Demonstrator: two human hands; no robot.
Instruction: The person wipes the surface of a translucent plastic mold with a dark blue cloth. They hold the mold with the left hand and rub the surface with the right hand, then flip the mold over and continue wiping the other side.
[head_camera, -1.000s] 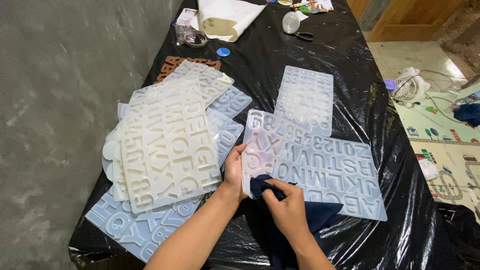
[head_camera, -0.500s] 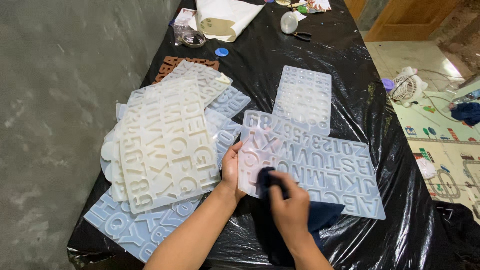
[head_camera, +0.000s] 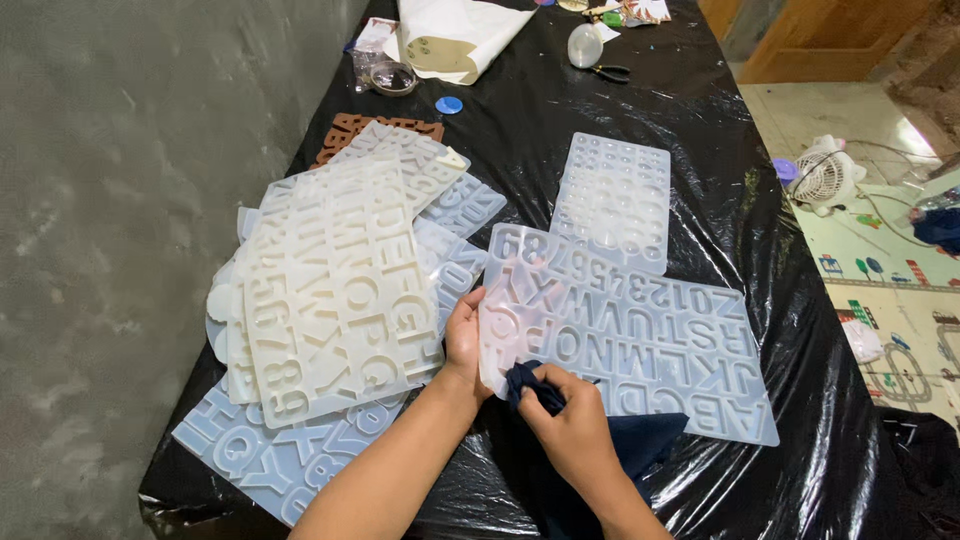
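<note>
A large translucent silicone mould (head_camera: 650, 335) with raised letter and digit shapes lies on the black plastic table cover (head_camera: 520, 170). My left hand (head_camera: 463, 335) grips its left edge, which is lifted a little. My right hand (head_camera: 567, 420) is closed on a dark blue cloth (head_camera: 640, 445) and presses it against the mould's near left corner. The cloth trails down over the table's front edge.
A thick stack of similar white letter moulds (head_camera: 335, 300) sits to the left. A smaller mould with round cavities (head_camera: 612, 198) lies behind. Farther back are a brown mould (head_camera: 345, 128), a blue cap (head_camera: 449, 104), pliers (head_camera: 608, 71) and white paper (head_camera: 450, 35). A small fan (head_camera: 822, 172) is on the floor at right.
My right hand with the cloth has slid along the mould's near left part, toward its lower corner. My left hand still holds the edge in the same place.
</note>
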